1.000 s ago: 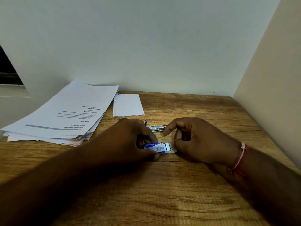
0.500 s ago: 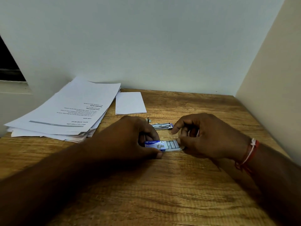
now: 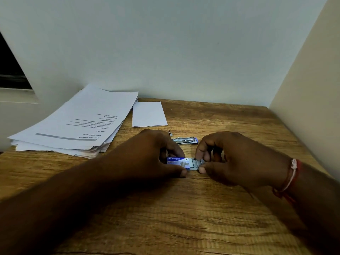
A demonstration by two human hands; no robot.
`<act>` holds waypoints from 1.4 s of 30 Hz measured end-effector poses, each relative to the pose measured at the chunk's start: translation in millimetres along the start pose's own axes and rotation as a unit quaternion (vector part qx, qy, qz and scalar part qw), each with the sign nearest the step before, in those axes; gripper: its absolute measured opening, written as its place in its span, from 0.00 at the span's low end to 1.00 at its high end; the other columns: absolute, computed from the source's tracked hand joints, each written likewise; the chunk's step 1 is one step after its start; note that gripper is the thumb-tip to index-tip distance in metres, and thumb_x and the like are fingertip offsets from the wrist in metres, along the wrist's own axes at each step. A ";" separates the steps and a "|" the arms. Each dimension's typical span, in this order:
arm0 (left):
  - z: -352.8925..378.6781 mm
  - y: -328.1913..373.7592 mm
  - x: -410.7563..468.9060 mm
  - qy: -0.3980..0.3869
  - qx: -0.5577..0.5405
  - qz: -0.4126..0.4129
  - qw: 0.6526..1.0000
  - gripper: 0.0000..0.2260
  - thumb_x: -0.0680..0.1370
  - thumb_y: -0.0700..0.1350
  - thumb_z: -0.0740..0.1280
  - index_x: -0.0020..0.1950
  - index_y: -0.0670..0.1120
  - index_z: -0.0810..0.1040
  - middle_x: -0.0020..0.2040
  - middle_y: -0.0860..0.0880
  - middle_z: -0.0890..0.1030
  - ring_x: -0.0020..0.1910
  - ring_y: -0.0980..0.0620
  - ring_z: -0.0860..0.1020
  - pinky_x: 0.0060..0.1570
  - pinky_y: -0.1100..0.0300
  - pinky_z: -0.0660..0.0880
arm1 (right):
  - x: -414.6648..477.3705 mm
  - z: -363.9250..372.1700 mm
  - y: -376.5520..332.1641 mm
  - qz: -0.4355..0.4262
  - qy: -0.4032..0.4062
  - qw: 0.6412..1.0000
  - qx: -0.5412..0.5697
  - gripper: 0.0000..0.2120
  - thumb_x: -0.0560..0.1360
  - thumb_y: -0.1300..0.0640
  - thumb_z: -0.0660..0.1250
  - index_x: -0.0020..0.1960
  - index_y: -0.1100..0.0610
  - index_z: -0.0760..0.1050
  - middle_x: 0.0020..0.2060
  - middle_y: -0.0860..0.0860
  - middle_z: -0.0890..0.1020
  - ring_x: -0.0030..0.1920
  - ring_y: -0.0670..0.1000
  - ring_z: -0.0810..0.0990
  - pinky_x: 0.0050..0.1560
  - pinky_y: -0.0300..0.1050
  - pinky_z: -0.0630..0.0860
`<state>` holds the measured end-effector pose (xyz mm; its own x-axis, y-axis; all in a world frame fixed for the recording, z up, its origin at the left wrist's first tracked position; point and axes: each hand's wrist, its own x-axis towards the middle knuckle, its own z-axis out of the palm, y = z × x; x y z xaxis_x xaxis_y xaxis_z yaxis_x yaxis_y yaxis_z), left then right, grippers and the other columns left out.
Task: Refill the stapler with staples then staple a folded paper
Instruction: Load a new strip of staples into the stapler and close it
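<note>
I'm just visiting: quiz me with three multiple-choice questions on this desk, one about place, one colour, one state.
1. Where does the stapler lie? A) on the paper stack B) on the table beyond the hands C) on the folded paper
2. The staple box is A) blue and white B) green C) black
3. The box's tray is A) fully inside B) slid partly out C) lying apart
Answers: 1 B, it rests on wood behind them; 2 A, its sleeve shows those colours; 3 B, the right hand pinches its exposed end.
</note>
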<state>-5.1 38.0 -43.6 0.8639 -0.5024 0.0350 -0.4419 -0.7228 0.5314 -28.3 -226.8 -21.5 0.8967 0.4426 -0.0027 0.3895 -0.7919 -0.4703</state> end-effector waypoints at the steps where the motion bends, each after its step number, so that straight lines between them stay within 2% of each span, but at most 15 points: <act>1: -0.2 0.0 0.1 0.000 0.000 -0.001 1.000 0.19 0.71 0.68 0.80 0.60 0.66 0.89 0.50 0.62 0.83 0.46 0.60 0.81 0.41 0.63 0.78 | 0.4 0.7 0.2 0.002 -0.001 1.000 -0.005 0.10 0.75 0.47 0.81 0.51 0.39 0.82 0.45 0.40 0.84 0.44 0.41 0.83 0.43 0.40 0.80; 9: 0.0 0.7 1.3 -0.004 0.006 0.006 1.000 0.17 0.73 0.66 0.80 0.61 0.66 0.88 0.51 0.62 0.83 0.46 0.60 0.80 0.40 0.67 0.73 | 2.8 0.3 0.7 0.024 0.002 1.000 0.020 0.12 0.72 0.49 0.84 0.49 0.41 0.82 0.45 0.37 0.84 0.41 0.41 0.83 0.36 0.34 0.77; 12: 0.2 -0.1 1.2 -0.002 0.005 0.011 1.000 0.17 0.73 0.67 0.79 0.61 0.66 0.88 0.50 0.61 0.82 0.46 0.60 0.79 0.40 0.66 0.74 | 3.3 -0.3 0.2 0.020 -0.001 0.998 0.065 0.11 0.72 0.52 0.85 0.47 0.45 0.83 0.38 0.37 0.85 0.33 0.40 0.81 0.33 0.34 0.75; 16: 1.0 -0.9 3.0 0.001 0.001 0.019 1.000 0.17 0.73 0.66 0.80 0.61 0.65 0.89 0.50 0.60 0.82 0.47 0.58 0.80 0.42 0.64 0.77 | 4.7 -1.6 2.7 0.014 0.006 0.992 0.126 0.08 0.74 0.53 0.83 0.45 0.50 0.85 0.33 0.44 0.86 0.30 0.40 0.79 0.32 0.37 0.74; 20: 0.7 -4.7 2.3 0.013 -0.003 0.035 0.999 0.20 0.71 0.66 0.82 0.60 0.62 0.89 0.49 0.61 0.85 0.46 0.59 0.81 0.39 0.68 0.76 | 4.8 -5.8 5.2 0.009 0.023 0.981 0.192 0.09 0.73 0.57 0.84 0.50 0.52 0.86 0.39 0.50 0.89 0.35 0.46 0.84 0.36 0.41 0.80; 22: -4.6 -7.0 0.6 0.050 -0.019 0.051 0.997 0.22 0.68 0.66 0.84 0.58 0.59 0.90 0.48 0.61 0.86 0.45 0.61 0.84 0.39 0.69 0.78 | 6.4 -7.8 9.0 0.001 0.045 0.967 0.252 0.14 0.73 0.60 0.82 0.58 0.53 0.87 0.43 0.53 0.90 0.39 0.49 0.86 0.40 0.43 0.82; 24: -14.5 -8.3 -0.4 0.102 -0.036 0.051 0.993 0.21 0.66 0.65 0.85 0.54 0.58 0.91 0.45 0.61 0.88 0.44 0.61 0.86 0.40 0.71 0.79 | 9.5 -9.2 14.1 0.005 0.083 0.956 0.280 0.14 0.74 0.61 0.81 0.58 0.52 0.89 0.44 0.55 0.90 0.39 0.50 0.84 0.42 0.44 0.82; 27: -27.9 -17.4 4.5 0.190 -0.070 0.051 0.978 0.16 0.67 0.60 0.87 0.48 0.54 0.90 0.42 0.57 0.89 0.38 0.59 0.85 0.39 0.70 0.80 | 14.7 -5.5 23.0 0.027 0.127 0.955 0.265 0.09 0.75 0.60 0.80 0.54 0.51 0.91 0.44 0.55 0.91 0.39 0.51 0.86 0.47 0.49 0.85; 29: -31.8 -29.1 10.0 0.211 -0.094 0.029 0.972 0.17 0.68 0.55 0.88 0.52 0.54 0.89 0.44 0.55 0.89 0.39 0.60 0.84 0.42 0.66 0.82 | 17.2 2.5 24.7 0.038 0.147 0.953 0.264 0.08 0.76 0.61 0.80 0.53 0.51 0.91 0.42 0.55 0.91 0.38 0.52 0.86 0.46 0.50 0.86; 31: -29.5 -38.7 15.2 0.198 -0.088 0.009 0.976 0.23 0.67 0.52 0.89 0.60 0.55 0.88 0.49 0.57 0.89 0.46 0.62 0.86 0.48 0.66 0.83 | 19.6 10.9 23.6 0.035 0.184 0.949 0.254 0.07 0.76 0.61 0.80 0.51 0.51 0.91 0.39 0.54 0.90 0.36 0.49 0.85 0.40 0.45 0.83; 33: -22.5 -44.4 20.2 0.175 -0.078 -0.005 0.982 0.27 0.67 0.51 0.89 0.64 0.56 0.87 0.52 0.59 0.89 0.51 0.65 0.85 0.48 0.72 0.80 | 23.8 17.3 21.0 0.028 0.219 0.945 0.243 0.07 0.77 0.62 0.80 0.51 0.50 0.91 0.39 0.49 0.90 0.36 0.43 0.85 0.38 0.36 0.80; 35: -14.0 -47.0 25.2 0.154 -0.085 -0.016 0.984 0.25 0.68 0.53 0.89 0.63 0.56 0.87 0.51 0.60 0.89 0.52 0.66 0.85 0.47 0.76 0.77 | 29.1 22.0 16.8 0.020 0.242 0.948 0.207 0.08 0.78 0.60 0.79 0.53 0.48 0.91 0.42 0.41 0.91 0.41 0.36 0.85 0.43 0.28 0.78; 37: -7.0 -46.7 29.2 0.146 -0.111 -0.021 0.983 0.23 0.69 0.51 0.89 0.61 0.55 0.89 0.49 0.58 0.90 0.50 0.63 0.87 0.49 0.74 0.80 | 34.0 26.4 11.8 0.011 0.259 0.955 0.145 0.08 0.79 0.56 0.78 0.54 0.45 0.90 0.45 0.36 0.89 0.49 0.35 0.84 0.46 0.25 0.75; 39: -3.1 -43.1 31.0 0.153 -0.138 -0.017 0.978 0.20 0.69 0.47 0.89 0.59 0.54 0.90 0.47 0.56 0.90 0.46 0.63 0.87 0.48 0.71 0.82 | 37.9 30.0 7.7 -0.001 0.259 0.961 0.094 0.07 0.79 0.54 0.78 0.54 0.42 0.90 0.47 0.35 0.88 0.52 0.37 0.82 0.47 0.30 0.74; 42: 0.9 -34.4 29.7 0.151 -0.135 -0.009 0.979 0.16 0.71 0.45 0.88 0.56 0.52 0.91 0.46 0.55 0.90 0.44 0.63 0.86 0.43 0.74 0.78 | 42.1 33.9 8.7 -0.002 0.253 0.965 0.067 0.06 0.79 0.52 0.77 0.53 0.42 0.89 0.47 0.35 0.87 0.52 0.39 0.80 0.52 0.42 0.76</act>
<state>35.5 47.5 -61.6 0.9209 -0.2981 0.2513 -0.3816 -0.5575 0.7372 5.7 -200.7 -55.6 0.8966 0.1564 0.4143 0.3922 -0.7148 -0.5790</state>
